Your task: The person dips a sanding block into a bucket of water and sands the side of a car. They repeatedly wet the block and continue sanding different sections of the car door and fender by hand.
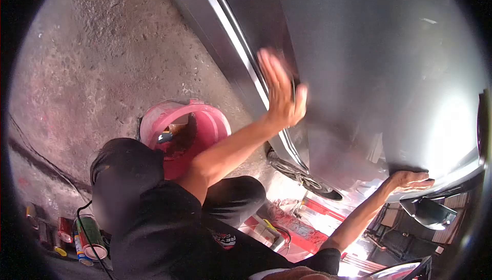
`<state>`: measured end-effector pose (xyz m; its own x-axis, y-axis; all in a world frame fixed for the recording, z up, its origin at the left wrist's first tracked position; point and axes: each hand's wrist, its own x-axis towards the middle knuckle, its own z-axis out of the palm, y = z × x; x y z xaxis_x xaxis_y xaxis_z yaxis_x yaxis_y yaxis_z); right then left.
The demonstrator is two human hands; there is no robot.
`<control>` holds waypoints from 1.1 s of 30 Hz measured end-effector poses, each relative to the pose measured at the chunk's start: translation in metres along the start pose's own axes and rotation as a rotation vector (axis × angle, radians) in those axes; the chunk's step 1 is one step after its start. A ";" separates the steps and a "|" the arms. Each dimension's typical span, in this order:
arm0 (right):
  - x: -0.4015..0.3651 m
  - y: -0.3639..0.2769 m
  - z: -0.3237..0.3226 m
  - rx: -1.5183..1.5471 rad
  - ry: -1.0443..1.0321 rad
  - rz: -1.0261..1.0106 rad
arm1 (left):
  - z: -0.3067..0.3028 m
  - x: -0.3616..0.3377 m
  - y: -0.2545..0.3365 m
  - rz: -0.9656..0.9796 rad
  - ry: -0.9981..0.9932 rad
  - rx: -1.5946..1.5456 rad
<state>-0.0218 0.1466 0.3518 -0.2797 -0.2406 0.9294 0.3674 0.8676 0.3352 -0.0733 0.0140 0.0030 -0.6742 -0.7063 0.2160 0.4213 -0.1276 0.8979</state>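
A dark grey car door panel (348, 75) fills the upper right, with a chrome trim strip (230, 28) along its lower edge. My left hand (281, 90) is at the panel by this strip, fingers stretched out and slightly smeared by motion, thumb apart. No object shows in it. My right hand (407, 181) lies flat against the panel's upper part, near the side mirror (433, 213), with its fingers extended. Below my left forearm stands a pink bucket (154, 121) with brownish contents and a small light-coloured item inside.
A wheel (302, 175) shows beyond the panel. Several cans (92, 236) stand at the lower left, near a thin black cable (84, 208). Red metal equipment (300, 228) is behind my right arm. Rough, stained concrete floor (102, 49) covers the left side.
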 end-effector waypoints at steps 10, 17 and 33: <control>-0.004 -0.005 -0.005 -0.011 -0.050 0.067 | 0.007 -0.016 0.039 -0.077 -0.008 -0.053; 0.001 -0.014 -0.006 0.014 -0.034 0.055 | 0.004 -0.137 -0.010 0.192 -0.473 0.093; -0.008 -0.056 -0.022 0.075 -0.083 0.076 | -0.003 -0.063 0.006 0.092 -0.245 0.075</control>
<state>-0.0210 0.0903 0.3293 -0.3275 -0.1386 0.9346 0.3235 0.9129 0.2488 -0.0264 0.0550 -0.0062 -0.7658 -0.5217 0.3760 0.4477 -0.0128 0.8941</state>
